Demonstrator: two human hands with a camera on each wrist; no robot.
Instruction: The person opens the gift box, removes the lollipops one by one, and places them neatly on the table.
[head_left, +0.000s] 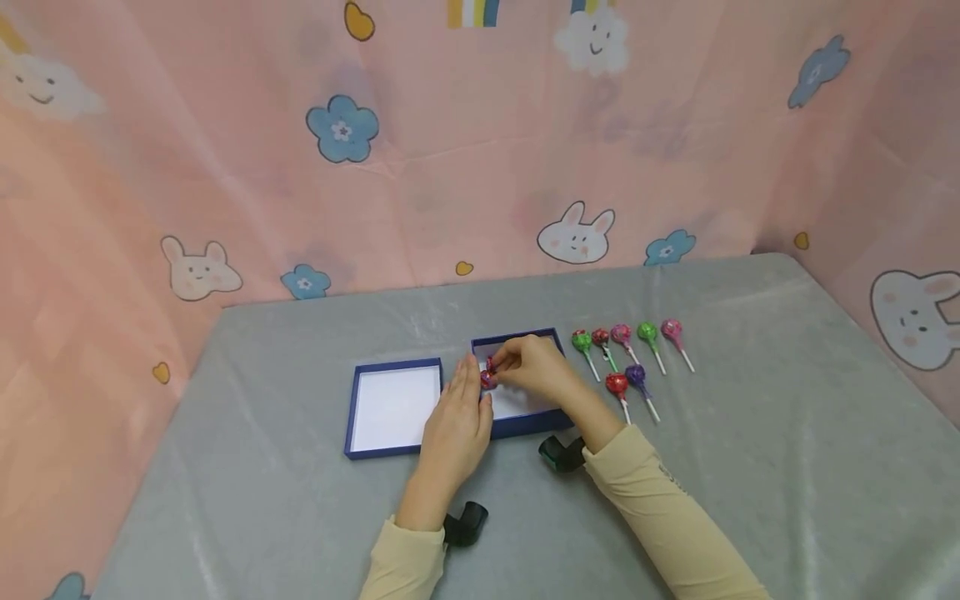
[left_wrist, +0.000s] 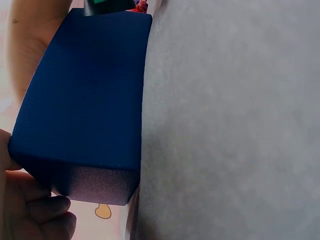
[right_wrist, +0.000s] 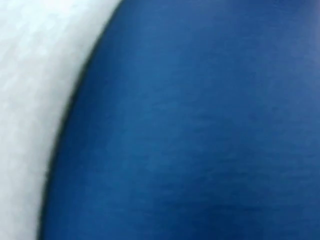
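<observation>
In the head view, my right hand (head_left: 534, 363) reaches into an open blue box (head_left: 528, 427) with a white inside. Its fingertips pinch a dark red-purple wrapped lollipop (head_left: 488, 381) near the left wall; its stick is hidden. Another bit of red wrapper shows just above it. My left hand (head_left: 456, 425) holds the box's left side, thumb at the rim. In the left wrist view, its fingers (left_wrist: 47, 210) lie by the end of the blue box (left_wrist: 85, 95). The blue box wall (right_wrist: 190, 125) fills most of the right wrist view.
A shallow blue lid (head_left: 393, 454) with a white inside lies left of the box. Several lollipops lie to the right in two rows, including a green one (head_left: 648, 332), a pink one (head_left: 672, 332) and a purple one (head_left: 636, 376). A grey cloth (head_left: 262, 500) covers the table.
</observation>
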